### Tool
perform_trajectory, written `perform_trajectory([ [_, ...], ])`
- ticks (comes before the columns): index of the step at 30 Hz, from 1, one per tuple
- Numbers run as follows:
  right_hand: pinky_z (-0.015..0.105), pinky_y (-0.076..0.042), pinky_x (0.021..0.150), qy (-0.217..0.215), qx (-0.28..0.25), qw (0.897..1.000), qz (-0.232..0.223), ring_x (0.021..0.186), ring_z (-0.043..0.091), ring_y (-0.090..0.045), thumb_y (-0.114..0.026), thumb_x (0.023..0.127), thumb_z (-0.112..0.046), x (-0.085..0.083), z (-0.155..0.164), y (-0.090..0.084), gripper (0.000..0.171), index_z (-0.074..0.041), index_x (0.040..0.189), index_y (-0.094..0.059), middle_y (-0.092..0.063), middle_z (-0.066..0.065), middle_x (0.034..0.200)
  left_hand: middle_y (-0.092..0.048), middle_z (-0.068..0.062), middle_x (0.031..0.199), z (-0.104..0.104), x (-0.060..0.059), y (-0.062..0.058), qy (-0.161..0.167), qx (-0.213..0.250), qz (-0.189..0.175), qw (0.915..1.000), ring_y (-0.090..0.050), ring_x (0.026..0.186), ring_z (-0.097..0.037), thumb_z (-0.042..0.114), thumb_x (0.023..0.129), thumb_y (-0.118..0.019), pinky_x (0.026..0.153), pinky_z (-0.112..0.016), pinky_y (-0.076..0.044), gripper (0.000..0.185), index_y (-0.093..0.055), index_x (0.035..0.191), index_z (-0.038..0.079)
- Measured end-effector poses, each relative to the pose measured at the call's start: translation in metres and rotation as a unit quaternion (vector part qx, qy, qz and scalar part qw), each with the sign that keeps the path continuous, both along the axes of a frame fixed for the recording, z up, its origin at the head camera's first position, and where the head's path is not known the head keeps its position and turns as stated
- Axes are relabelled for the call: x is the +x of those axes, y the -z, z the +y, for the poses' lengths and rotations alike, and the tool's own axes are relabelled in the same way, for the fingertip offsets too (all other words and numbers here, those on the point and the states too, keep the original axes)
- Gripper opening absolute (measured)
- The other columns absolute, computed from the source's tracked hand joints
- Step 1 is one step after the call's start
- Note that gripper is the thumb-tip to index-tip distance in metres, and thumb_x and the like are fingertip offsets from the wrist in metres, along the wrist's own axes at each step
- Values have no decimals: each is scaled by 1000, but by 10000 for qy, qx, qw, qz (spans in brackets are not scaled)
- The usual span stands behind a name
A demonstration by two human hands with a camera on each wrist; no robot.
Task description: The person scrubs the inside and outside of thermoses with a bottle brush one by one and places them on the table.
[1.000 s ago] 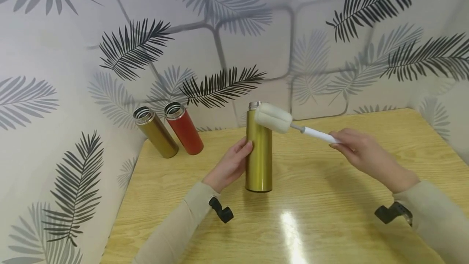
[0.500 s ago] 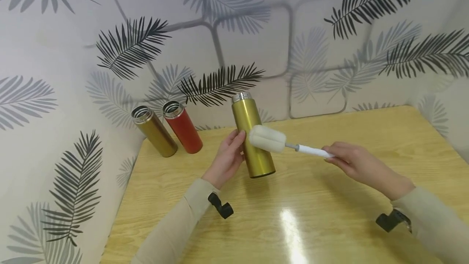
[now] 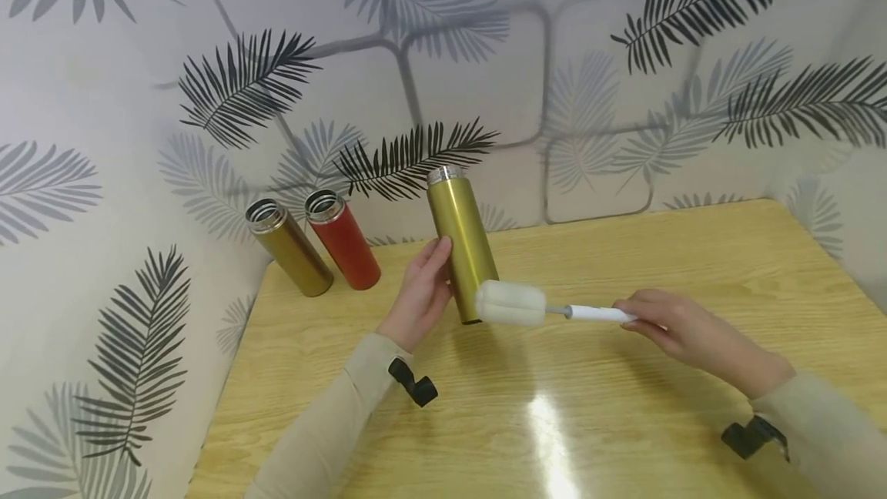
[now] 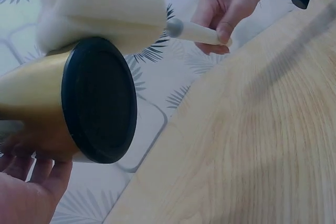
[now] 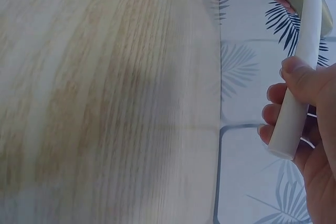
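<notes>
Above the wooden table (image 3: 624,268), the left hand (image 3: 416,295) grips a tilted gold flask (image 3: 460,245); only the left wrist view shows its black base lifted. The right hand (image 3: 668,326) grips a sponge brush (image 3: 511,303) touching the flask. Open tabletop lies rightward.

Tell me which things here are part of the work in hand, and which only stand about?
In use:
- gold flask, held by the left hand
- sponge brush, held by the right hand

Standing about:
- bronze flask
- red flask
- table

Brushed-metal flask (image 3: 460,249), seemingly foam brush (image 3: 510,303)
</notes>
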State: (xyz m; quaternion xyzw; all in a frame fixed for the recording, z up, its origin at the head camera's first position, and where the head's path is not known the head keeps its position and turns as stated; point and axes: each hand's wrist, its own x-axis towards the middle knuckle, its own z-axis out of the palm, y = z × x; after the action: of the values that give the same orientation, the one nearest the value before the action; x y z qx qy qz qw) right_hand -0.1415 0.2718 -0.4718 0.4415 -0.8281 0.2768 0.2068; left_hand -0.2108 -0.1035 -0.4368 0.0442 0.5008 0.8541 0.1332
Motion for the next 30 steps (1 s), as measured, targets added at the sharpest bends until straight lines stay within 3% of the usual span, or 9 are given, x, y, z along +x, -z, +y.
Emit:
perform_trajectory([
  [8,12,-45,66,345,-42,9992,205,76,2,-55,-38,110,-43,1,1,2,57,1,113,-74,-67,-2,94,-62,-3,126,-1,2,-3,107,12,110,9999,-60,116,-18,21,113,-45,100,-35,-48,43,-40,152,5],
  [17,15,-42,62,639,-177,9974,269,74,2,-51,-41,109,-46,-7,2,-4,55,-1,113,-73,-68,0,93,-57,-2,135,1,8,3,441,-139,142,9988,-51,129,-18,20,113,-44,99,-39,-47,39,-42,150,6],
  [25,17,-40,57,803,-306,9954,423,70,4,-49,-40,108,-48,-20,2,-15,61,3,111,-74,-69,4,90,-63,1,126,2,15,7,770,-215,38,9968,-56,119,-17,23,114,-43,95,-39,-51,41,-43,151,6],
  [27,16,-40,58,861,-272,9952,379,71,4,-48,-42,107,-47,-20,2,-18,59,3,112,-73,-69,4,91,-63,2,123,3,17,7,878,-210,44,9959,-56,117,-17,22,114,-42,95,-38,-51,40,-44,150,4],
  [30,17,-40,60,913,-212,9952,287,72,4,-48,-59,106,-28,-19,3,-23,35,3,115,-73,-69,4,94,-63,1,123,3,18,8,1052,-283,70,9940,-57,116,-17,23,113,-43,95,-37,-51,42,-44,149,2],
])
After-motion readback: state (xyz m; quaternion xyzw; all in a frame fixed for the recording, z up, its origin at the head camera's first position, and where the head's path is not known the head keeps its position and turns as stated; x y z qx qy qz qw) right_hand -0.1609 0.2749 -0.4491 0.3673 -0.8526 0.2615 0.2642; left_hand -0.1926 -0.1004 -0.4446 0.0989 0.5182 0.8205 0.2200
